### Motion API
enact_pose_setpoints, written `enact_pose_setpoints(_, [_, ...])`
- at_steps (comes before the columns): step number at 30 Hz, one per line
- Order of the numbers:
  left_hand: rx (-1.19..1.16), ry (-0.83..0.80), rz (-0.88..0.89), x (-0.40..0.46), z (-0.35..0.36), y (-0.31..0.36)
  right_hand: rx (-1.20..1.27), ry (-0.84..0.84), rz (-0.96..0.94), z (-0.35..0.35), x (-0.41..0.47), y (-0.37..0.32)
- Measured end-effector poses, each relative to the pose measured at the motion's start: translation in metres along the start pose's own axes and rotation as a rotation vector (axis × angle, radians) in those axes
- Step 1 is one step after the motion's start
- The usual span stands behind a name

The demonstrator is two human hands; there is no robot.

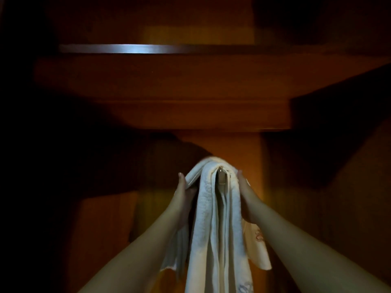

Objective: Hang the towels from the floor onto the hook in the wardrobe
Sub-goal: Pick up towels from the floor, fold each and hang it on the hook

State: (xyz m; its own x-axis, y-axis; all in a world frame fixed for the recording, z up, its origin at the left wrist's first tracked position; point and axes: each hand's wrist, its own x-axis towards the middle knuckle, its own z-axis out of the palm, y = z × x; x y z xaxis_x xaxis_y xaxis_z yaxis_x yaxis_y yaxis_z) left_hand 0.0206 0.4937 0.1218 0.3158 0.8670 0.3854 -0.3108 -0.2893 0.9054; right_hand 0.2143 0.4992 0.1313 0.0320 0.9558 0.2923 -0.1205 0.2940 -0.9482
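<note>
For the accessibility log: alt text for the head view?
Two bare hands, left hand and right hand, hold the sides of white towels draped over a hook on the back wall of a dim wooden wardrobe. The towels hang down between the forearms; a metal rail glints above.

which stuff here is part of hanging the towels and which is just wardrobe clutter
Part of the job:
- white towels, draped over the hook
- hook, its tip showing between the folds
- left hand and right hand, one on each side of the towels

Just there:
- metal rail up top
- wooden shelf above the hook
</note>
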Motion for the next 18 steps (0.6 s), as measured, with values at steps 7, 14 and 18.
enact_pose_setpoints(7, [0.044, 0.054, -0.104, -0.043, 0.000, -0.027, -0.087, 0.002, 0.082, -0.021, -0.037, 0.039])
enact_pose_setpoints(14, [0.252, 0.219, -0.216, -0.130, 0.006, -0.037, -0.320, 0.106, 0.154, -0.041, -0.099, 0.061])
enact_pose_setpoints(18, [0.446, 0.300, -0.180, -0.181, 0.015, -0.032, -0.505, 0.095, 0.107, -0.045, -0.141, 0.059])
